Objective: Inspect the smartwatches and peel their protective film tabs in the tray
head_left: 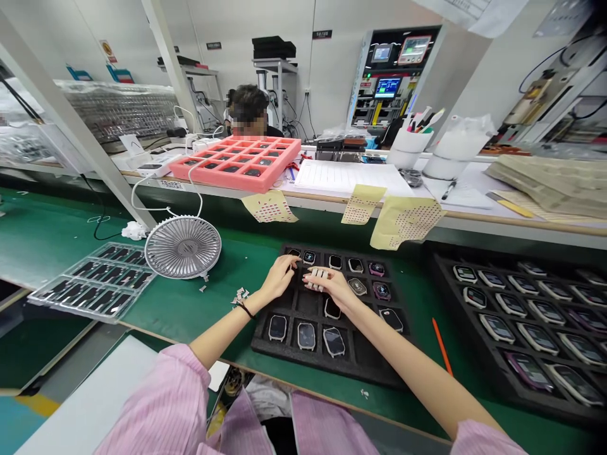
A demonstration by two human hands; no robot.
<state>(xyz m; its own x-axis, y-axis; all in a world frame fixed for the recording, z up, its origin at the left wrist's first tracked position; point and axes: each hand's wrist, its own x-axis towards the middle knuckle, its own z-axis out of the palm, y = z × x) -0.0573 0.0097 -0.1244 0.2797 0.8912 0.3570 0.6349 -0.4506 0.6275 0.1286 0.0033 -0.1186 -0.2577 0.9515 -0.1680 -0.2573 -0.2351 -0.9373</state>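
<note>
Reaches with both hands into the black foam tray (307,304) on the green desk (237,268). Curls the fingers of the left hand (279,276) loosely over the tray's far left corner, near a smartwatch (308,257) with a lit screen; impossible to tell their exact opening or any hold. Holds the right hand (333,284) over the tray's far middle, with white finger cots (321,273) on bent, closely gathered fingers; again impossible to tell any grasp. Shows three smartwatches (306,335) in the tray's near left compartments. Includes a round fan (184,246) left of the tray, an orange-red pen (442,346) right of it, and a second black tray (455,316) farther right.
</note>
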